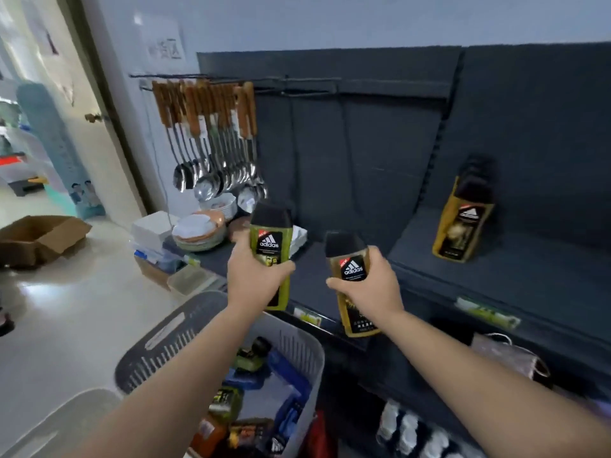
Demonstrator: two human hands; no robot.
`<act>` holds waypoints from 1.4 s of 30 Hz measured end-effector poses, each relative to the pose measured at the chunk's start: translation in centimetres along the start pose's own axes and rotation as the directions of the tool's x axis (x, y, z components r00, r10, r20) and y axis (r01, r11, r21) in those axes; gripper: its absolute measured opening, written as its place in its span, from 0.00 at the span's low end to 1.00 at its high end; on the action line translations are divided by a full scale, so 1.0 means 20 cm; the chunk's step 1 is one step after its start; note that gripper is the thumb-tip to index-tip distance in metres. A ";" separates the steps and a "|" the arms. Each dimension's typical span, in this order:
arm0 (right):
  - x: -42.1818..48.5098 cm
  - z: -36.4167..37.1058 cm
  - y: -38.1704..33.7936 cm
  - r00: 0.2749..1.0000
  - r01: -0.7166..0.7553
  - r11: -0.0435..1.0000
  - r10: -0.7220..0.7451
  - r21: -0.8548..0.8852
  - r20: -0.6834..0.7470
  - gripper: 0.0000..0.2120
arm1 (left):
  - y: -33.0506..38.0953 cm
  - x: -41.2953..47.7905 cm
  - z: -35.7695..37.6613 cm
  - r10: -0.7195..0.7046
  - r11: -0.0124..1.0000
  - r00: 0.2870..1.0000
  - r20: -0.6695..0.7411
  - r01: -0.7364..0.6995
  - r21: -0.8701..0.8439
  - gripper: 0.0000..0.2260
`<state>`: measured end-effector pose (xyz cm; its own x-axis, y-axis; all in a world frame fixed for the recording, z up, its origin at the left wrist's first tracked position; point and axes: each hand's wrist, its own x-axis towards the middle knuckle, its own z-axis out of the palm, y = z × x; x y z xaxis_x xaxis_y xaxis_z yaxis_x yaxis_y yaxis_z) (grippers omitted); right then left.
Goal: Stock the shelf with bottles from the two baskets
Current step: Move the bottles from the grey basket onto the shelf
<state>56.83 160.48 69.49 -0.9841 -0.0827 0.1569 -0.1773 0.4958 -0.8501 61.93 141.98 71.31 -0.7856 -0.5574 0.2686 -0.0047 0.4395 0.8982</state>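
One green bottle (269,246), one amber bottle (352,271) before the shelf (545,269); one row of gold bottles (463,226) on it; two baskets (185,325) (66,414) below.

The green bottle (270,246) in the left hand (254,279) carries a black label reading "adidas" under the three-stripe logo, with a red "NEW" tab at its corner. The amber bottle (353,269) in the right hand (373,285) bears the same "adidas" and "NEW". The gold bottle (463,226) at far right shows the logo, its wording blurred. The characters on the wall sign (164,38) at far left are too blurred to read.
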 end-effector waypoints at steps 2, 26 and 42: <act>-0.02 -0.17 0.01 0.996 -0.025 0.999 0.022 -0.036 -0.091 0.25 | 0.12 -0.03 0.10 0.046 0.997 0.997 0.055 -0.043 -0.066 0.21; 0.05 -0.97 0.20 0.865 -0.063 0.996 0.087 0.066 -0.494 0.26 | 0.63 -0.17 0.76 0.182 0.983 0.929 0.323 -0.168 -0.071 0.25; 0.40 -0.71 0.32 0.922 -0.030 0.991 0.079 0.131 -0.380 0.26 | 0.53 0.02 0.82 0.072 0.996 0.970 0.234 -0.057 -0.070 0.25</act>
<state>47.89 175.24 72.34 -0.9183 0.2908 0.2686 -0.1466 0.3803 -0.9132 51.38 158.06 75.22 -0.9066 -0.3445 0.2438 0.0833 0.4201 0.9037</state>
